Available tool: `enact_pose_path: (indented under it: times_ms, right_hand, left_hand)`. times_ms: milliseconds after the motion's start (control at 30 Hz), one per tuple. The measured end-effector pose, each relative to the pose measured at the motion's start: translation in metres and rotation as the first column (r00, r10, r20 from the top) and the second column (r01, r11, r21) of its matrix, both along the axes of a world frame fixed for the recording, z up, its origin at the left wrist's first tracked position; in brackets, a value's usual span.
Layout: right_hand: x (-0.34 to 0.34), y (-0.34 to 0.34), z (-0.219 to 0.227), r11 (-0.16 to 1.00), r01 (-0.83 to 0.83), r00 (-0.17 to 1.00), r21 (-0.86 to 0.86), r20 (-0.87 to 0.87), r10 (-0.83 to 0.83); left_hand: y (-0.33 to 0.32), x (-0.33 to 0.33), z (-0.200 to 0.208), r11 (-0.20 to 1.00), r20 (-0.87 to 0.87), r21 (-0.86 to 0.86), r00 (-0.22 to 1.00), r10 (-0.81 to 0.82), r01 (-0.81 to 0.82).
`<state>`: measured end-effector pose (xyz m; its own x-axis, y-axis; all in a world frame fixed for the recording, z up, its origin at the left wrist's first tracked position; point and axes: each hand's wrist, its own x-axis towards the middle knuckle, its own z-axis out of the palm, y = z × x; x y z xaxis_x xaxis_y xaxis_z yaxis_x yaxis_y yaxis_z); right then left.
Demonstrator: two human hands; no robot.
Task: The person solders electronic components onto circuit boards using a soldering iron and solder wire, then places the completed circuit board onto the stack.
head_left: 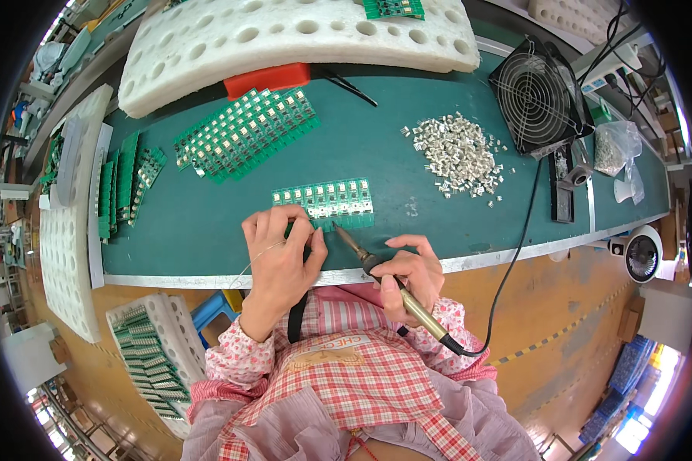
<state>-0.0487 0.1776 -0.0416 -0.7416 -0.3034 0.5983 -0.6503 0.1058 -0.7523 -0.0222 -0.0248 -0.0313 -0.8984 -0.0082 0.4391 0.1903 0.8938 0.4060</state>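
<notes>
A green circuit board panel (338,198) with rows of small white and silver parts lies flat near the bench's front edge. My right hand (411,276) grips a soldering iron (419,311) by its gold-coloured handle; the tip meets the panel's lower edge, or hovers just over it. At the panel's lower left corner, my left hand (279,250) is closed, fingers bent down. A thin solder wire (263,252) curves out of it. The fingertips partly cover the panel, so their exact contact cannot be made out.
Finished-looking rows of green boards (246,131) lie behind, with more boards (127,184) at the left. Small white connectors (461,154) form a heap on the right. Beyond stand a black fan (534,96) and an iron holder (573,178). The iron's black cord (507,261) loops along the right.
</notes>
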Motion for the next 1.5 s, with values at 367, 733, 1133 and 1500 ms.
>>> enact_pose_path:
  times_ms: [367, 733, 1133, 1500]
  right_hand:
    - [-0.006, -0.005, 0.005, 0.993, -0.027, 1.0, 0.115, -0.007, 0.028]
    - [-0.004, -0.005, 0.001, 0.99, -0.029, 0.998, 0.135, -0.045, 0.035]
    - [0.004, -0.001, -0.004, 1.0, 0.004, 0.999, 0.006, -0.039, -0.004]
    - [0.002, -0.013, 0.002, 0.999, -0.005, 1.0, 0.04, -0.013, 0.006]
  left_hand:
    - [0.003, -0.002, -0.002, 0.999, 0.0, -0.033, 1.0, 0.025, -0.025]
    - [0.001, -0.001, 0.002, 0.999, 0.032, 0.036, 0.999, 0.014, -0.015]
    - [-0.014, 0.004, 0.004, 0.999, 0.028, 0.04, 1.0, 0.01, -0.012]
    - [-0.011, 0.001, 0.0, 0.999, 0.011, -0.042, 1.0, 0.007, -0.006]
